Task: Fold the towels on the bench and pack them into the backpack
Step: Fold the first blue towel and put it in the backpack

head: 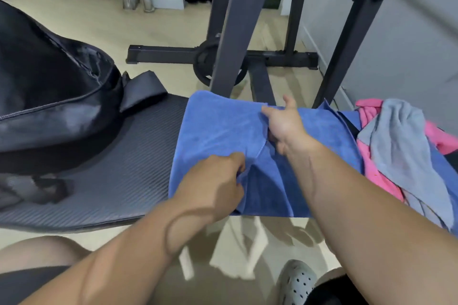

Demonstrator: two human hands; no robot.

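Blue towel (218,129): I see it spread over the middle of the bench (111,168), right in front of me, with a left part folded over onto the rest, so a raised flap edge runs from far to near between my two hands.
Towel look: mid-blue, soft nap, darker in the shadowed lower layer; its near edge hangs just over the bench's front side.
Left hand (218,181): at the near end of the flap edge, fingers curled, pinching the blue cloth where it bunches.
Right hand (285,126): at the far end of the same edge; forefinger laid flat on top pointing left, thumb spread upward, the other fingers tucked beneath the flap, so it holds that layer.
Towel against grip: the folded part lies left of both hands, the single layer to their right and under my right forearm.
Backpack (49,82): black, glossy, standing on the bench's left end, well apart from the blue towel, a strap trailing toward it.
Other towels: a pink towel (376,168) and a grey towel (396,136) heaped loosely at the right end, touching the blue one.
Bench: black ribbed padding.
Behind: a black metal frame (235,32) on a pale floor (99,27).
Below: a grey clog (297,282) by my knee.
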